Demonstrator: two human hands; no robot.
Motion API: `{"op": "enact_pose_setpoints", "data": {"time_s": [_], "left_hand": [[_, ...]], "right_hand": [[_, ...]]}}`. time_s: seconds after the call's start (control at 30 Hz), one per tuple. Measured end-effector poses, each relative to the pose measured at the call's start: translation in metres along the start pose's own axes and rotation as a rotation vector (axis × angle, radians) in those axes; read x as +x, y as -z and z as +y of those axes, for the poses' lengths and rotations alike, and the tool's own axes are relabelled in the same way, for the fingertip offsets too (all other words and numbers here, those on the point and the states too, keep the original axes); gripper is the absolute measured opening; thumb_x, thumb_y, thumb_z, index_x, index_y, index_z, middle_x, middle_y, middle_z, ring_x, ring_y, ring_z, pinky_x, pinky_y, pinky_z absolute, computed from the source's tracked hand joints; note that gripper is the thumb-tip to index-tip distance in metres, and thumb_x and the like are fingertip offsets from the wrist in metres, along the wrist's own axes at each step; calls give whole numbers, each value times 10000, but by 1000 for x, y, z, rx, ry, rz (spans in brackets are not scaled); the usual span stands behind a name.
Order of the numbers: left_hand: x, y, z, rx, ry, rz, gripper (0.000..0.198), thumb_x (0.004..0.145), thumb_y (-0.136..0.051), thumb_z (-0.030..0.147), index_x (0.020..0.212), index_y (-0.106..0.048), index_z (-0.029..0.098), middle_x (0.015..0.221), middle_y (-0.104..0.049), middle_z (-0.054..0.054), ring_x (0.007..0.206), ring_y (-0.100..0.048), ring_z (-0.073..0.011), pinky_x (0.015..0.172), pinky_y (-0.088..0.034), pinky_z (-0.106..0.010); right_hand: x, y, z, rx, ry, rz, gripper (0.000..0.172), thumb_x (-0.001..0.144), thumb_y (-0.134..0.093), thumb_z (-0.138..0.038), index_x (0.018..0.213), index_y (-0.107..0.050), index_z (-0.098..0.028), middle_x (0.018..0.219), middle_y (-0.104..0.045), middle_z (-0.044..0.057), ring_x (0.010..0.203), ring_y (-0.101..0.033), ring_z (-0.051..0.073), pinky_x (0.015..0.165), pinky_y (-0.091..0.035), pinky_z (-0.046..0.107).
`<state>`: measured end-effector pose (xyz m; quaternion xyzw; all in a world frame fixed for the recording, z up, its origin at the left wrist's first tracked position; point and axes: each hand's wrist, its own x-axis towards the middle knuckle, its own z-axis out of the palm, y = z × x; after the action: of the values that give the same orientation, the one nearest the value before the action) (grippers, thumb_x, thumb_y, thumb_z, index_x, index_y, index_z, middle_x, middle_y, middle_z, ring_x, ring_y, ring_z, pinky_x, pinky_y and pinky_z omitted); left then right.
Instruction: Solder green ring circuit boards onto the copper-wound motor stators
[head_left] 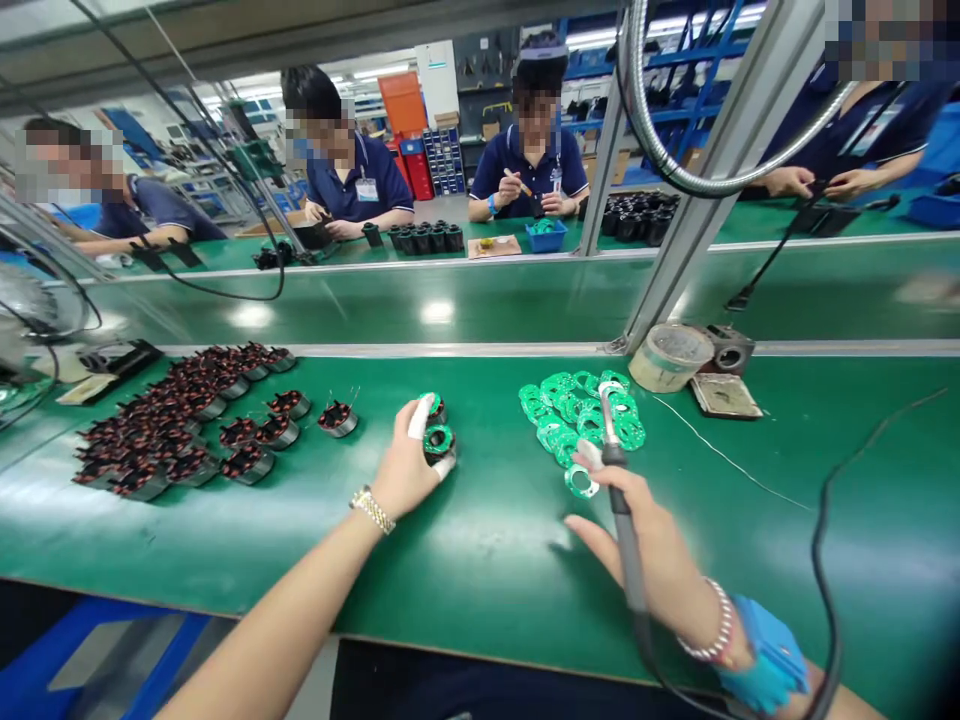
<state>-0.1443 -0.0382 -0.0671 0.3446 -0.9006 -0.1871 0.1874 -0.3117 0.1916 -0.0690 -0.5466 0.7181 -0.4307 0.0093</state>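
Fingers clamped around two stators (439, 457) capped with green ring-shaped circuit boards (448, 438), the left hand (401, 470) is right of the massed copper-wound stators (180, 420). Farther right of that mass lie overlapping loose circuit boards (568, 405), and near them fingers of the right hand (660, 550) hold a soldering iron (624, 530), thumb spread apart; farthest right of the mass, the badge (874, 125) of a co-worker (911, 120) is too small to read.
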Motion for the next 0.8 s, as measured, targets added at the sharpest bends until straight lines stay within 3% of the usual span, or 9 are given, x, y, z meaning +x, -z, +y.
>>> {"op": "enact_pose_setpoints", "data": {"time_s": [0.17,0.23,0.43,0.57,0.67,0.8], "left_hand": [[60,16,-18,241,-18,-263,868,666,-622,357,1384,-147,249,1088,-533,-94,836,-611,-243,713,-477,-331],[86,16,-18,287,-26,-294,873,659,-623,372,1385,-160,228,1048,-567,-101,825,-614,-248,706,-466,-326],[211,5,-14,286,44,-179,933,611,-665,400,1375,-180,175,1060,-601,-121,927,-603,-268,787,-450,-327],[284,-20,-11,297,112,-69,921,607,-672,380,1365,-203,150,1123,-569,-167,1013,-565,-307,826,-448,-374],[304,-45,-13,297,125,-61,910,616,-671,379,1360,-212,128,1146,-540,-188,1046,-539,-326,855,-439,-419],[291,-58,-14,279,122,-115,887,631,-661,403,1359,-233,131,1244,-438,-204,1073,-522,-330,896,-428,-416]], "right_hand": [[13,23,32,-87,-121,92,365,796,-564,-348,1075,-380,-201,1122,-602,137,1019,-601,241,819,-527,358],[16,26,40,-99,-132,128,366,797,-568,-337,1077,-377,-200,1109,-612,133,1033,-593,240,832,-522,357],[19,21,54,-112,-88,120,301,805,-568,-261,1053,-409,-200,1114,-603,132,1032,-594,228,807,-533,320],[19,20,58,-84,-127,105,300,802,-573,-218,1056,-416,-196,1098,-610,125,1009,-606,215,805,-531,306],[19,18,57,-31,-136,86,311,795,-580,-177,1055,-413,-209,1104,-609,107,1011,-603,196,832,-515,296],[17,10,57,44,-127,-34,273,816,-533,-144,1047,-408,-221,1133,-586,99,1027,-585,189,831,-507,301]]}}
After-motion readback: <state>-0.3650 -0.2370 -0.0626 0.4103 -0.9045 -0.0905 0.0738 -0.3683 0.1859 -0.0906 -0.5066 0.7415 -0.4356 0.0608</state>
